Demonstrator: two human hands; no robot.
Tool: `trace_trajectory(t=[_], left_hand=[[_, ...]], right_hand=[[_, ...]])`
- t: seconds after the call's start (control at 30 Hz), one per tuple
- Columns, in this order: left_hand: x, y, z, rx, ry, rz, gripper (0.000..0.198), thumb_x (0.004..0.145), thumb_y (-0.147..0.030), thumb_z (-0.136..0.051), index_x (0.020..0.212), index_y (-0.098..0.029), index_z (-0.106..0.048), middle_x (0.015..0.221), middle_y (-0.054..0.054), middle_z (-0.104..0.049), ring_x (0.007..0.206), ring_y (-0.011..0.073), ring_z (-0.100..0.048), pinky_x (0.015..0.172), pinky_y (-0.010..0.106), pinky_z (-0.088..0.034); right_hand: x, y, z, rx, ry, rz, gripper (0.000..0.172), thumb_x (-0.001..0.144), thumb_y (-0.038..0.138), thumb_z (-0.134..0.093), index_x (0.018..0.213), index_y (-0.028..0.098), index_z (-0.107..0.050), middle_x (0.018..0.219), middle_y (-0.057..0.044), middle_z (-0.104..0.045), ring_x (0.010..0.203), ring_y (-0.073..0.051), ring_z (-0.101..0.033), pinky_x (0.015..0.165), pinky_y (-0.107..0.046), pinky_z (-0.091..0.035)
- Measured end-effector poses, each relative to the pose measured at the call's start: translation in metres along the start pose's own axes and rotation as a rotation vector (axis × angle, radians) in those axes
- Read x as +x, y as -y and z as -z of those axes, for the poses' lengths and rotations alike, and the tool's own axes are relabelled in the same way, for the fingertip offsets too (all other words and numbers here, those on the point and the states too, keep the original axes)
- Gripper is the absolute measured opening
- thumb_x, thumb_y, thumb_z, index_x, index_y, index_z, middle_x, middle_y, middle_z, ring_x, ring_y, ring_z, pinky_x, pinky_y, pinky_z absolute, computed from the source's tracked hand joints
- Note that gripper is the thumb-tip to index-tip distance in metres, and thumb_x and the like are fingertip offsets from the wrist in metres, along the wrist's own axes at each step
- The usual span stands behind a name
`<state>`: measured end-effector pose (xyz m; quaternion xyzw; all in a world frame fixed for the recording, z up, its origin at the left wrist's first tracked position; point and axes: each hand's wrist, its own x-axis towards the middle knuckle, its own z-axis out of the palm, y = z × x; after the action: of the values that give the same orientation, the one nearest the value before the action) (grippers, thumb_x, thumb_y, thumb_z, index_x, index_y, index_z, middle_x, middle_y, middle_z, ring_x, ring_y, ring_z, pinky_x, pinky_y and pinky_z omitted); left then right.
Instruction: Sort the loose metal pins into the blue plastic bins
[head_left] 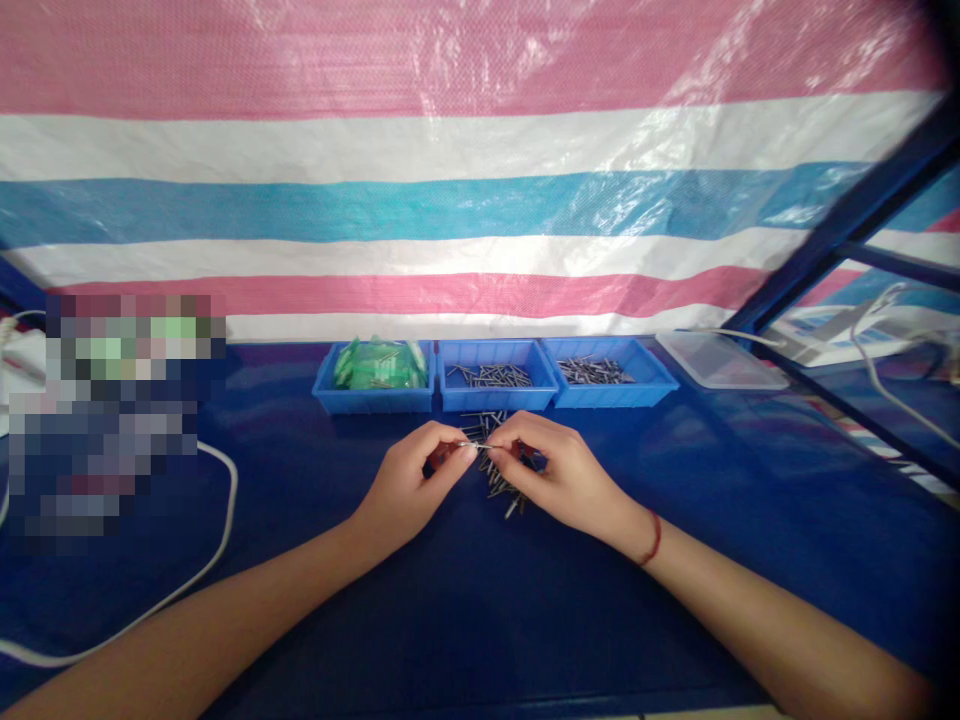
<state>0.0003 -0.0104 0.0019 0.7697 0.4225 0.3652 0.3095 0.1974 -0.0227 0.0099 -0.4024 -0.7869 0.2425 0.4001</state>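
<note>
My left hand (412, 478) and my right hand (561, 468) meet above the blue table, thumb and forefinger pinched on each. Between their fingertips runs a thin silvery metal pin (478, 446), one end in each hand; its exact kind is too small to tell. Under and behind the fingers lies a loose pile of similar metal pins (498, 484), partly hidden by my right hand. Just beyond stands a blue bin (496, 398) holding more pins. To its right, another blue bin (619, 394) contains small metal pieces.
A third blue bin (375, 399) on the left holds green plastic packets (381, 366). A translucent lid (720, 360) lies at the back right. White cable (231, 490) curves across the left side of the table (480, 620). Striped sheeting (465, 210) hangs behind, beside a dark frame (847, 215).
</note>
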Motion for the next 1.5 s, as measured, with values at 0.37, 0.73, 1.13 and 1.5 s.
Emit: trace_trajectory(t=[0.37, 0.73, 1.13, 1.5], left_hand=[[0.001, 0.003, 0.005, 0.313, 0.233, -0.292, 0.019, 0.092, -0.025, -0.049, 0.102, -0.02, -0.065, 0.1, 0.005, -0.065, 0.094, 0.0185, -0.057, 0.085, 0.032, -0.042], [0.0, 0.001, 0.008, 0.572, 0.408, -0.519, 0.038, 0.091, -0.044, -0.05, 0.128, -0.037, -0.054, 0.146, 0.005, -0.041, 0.132, 0.0324, -0.036, 0.1, 0.048, -0.033], [0.001, 0.009, 0.004, 0.567, 0.375, -0.22, 0.097, 0.072, -0.075, -0.052, 0.147, -0.019, -0.027, 0.153, 0.018, -0.024, 0.14, 0.0365, -0.022, 0.111, 0.055, -0.024], [-0.002, 0.002, 0.004, 0.567, 0.438, -0.287, 0.055, 0.085, -0.053, -0.054, 0.135, -0.033, -0.046, 0.151, 0.011, -0.031, 0.139, 0.0341, -0.028, 0.11, 0.06, -0.022]], right_hand=[[0.012, -0.047, 0.062, -0.539, -0.557, -0.294, 0.028, 0.088, 0.035, -0.049, 0.081, 0.016, -0.068, 0.078, -0.007, -0.068, 0.074, -0.021, -0.058, 0.07, -0.033, -0.042], [0.013, -0.031, 0.065, -0.556, -0.099, -0.127, 0.027, 0.089, 0.036, -0.05, 0.088, 0.016, -0.068, 0.081, -0.007, -0.067, 0.073, -0.019, -0.058, 0.073, -0.031, -0.042], [-0.009, -0.003, 0.048, -0.456, 0.54, -0.266, 0.066, 0.072, 0.046, -0.072, 0.128, 0.022, -0.049, 0.108, -0.009, -0.061, 0.091, -0.027, -0.062, 0.077, -0.035, -0.045], [0.0, -0.004, 0.024, -0.499, 0.364, -0.128, 0.018, 0.092, 0.024, -0.05, 0.107, 0.021, -0.059, 0.097, -0.006, -0.065, 0.089, -0.02, -0.064, 0.076, -0.031, -0.045]])
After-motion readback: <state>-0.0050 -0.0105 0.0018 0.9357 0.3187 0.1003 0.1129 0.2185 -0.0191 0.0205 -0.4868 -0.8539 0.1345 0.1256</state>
